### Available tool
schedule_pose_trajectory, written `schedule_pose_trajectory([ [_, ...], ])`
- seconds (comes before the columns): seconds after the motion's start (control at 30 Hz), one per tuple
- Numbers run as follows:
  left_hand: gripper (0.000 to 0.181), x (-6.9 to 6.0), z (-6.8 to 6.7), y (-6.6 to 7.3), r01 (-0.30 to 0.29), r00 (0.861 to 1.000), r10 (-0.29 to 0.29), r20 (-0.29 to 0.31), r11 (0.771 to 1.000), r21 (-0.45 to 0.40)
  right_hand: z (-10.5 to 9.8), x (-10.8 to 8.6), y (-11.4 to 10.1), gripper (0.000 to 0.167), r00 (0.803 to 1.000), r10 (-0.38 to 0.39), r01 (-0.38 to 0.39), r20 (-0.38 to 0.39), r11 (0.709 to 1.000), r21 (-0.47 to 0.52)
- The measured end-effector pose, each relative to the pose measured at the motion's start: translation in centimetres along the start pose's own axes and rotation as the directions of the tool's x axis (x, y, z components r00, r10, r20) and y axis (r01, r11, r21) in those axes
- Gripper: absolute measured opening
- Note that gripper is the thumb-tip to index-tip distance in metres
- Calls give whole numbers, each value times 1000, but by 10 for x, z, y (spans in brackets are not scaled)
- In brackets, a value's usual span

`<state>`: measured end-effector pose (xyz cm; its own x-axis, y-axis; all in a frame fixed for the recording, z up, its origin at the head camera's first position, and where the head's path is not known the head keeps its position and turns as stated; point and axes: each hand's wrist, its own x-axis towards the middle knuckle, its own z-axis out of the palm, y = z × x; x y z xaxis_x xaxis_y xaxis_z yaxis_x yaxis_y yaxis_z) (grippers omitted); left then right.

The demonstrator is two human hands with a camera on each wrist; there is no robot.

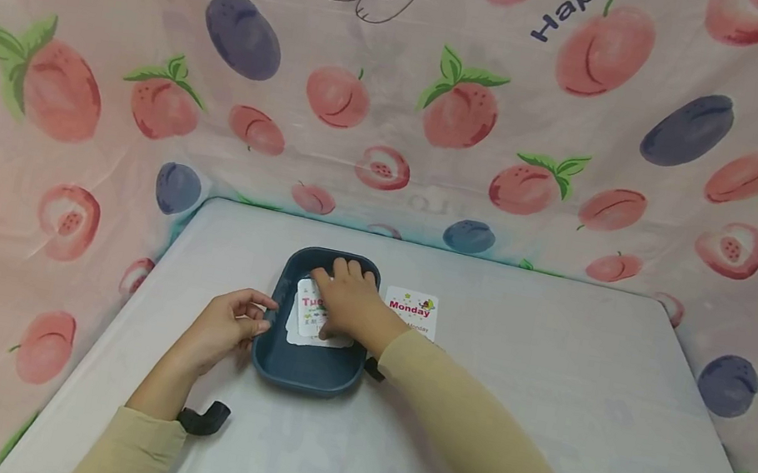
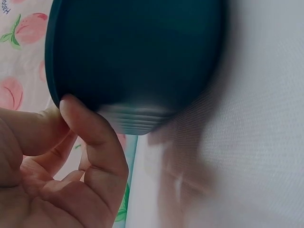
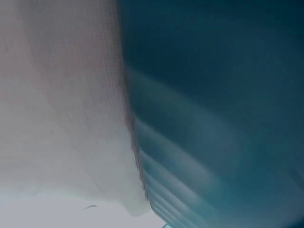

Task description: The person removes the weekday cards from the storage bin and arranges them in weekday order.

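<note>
A dark blue tray (image 1: 305, 371) stands on the table with white cards (image 1: 305, 329) inside, the top one showing red letters starting "Tu". My left hand (image 1: 227, 328) pinches the tray's left rim; in the left wrist view the thumb and forefinger of that hand (image 2: 80, 161) meet at the edge of the tray (image 2: 137, 52). My right hand (image 1: 353, 299) reaches into the tray over the cards, its fingers spread and touching them; whether it grips one is unclear. Only the tray's ribbed outer side (image 3: 190, 142) shows in the right wrist view, the hand being out of sight there.
A white card reading "Monday" (image 1: 413, 303) lies on the table (image 1: 548, 402) just right of the tray, partly covered by my right forearm. A fruit-patterned cloth (image 1: 384, 119) hangs behind the table and along its sides.
</note>
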<state>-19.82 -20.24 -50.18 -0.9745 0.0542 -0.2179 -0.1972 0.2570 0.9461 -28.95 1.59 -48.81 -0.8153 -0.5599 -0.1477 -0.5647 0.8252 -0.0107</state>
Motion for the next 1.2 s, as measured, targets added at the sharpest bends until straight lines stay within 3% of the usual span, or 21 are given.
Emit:
schedule_pose_trajectory([
  [0.33, 36, 1, 0, -2, -18, 1000, 18, 3, 1000, 16, -5, -5, -1, 101, 1000, 8, -8, 5, 1000, 15],
  [0.73, 35, 1, 1, -3, -13, 1000, 14, -9, 1000, 28, -4, -8, 5, 67, 997, -14, 19, -75, 998, 60],
  [1.2, 36, 0, 1, -3, -9, 1000, 9, -14, 1000, 22, -13, -15, 16, 52, 994, 14, 10, -110, 977, 212],
])
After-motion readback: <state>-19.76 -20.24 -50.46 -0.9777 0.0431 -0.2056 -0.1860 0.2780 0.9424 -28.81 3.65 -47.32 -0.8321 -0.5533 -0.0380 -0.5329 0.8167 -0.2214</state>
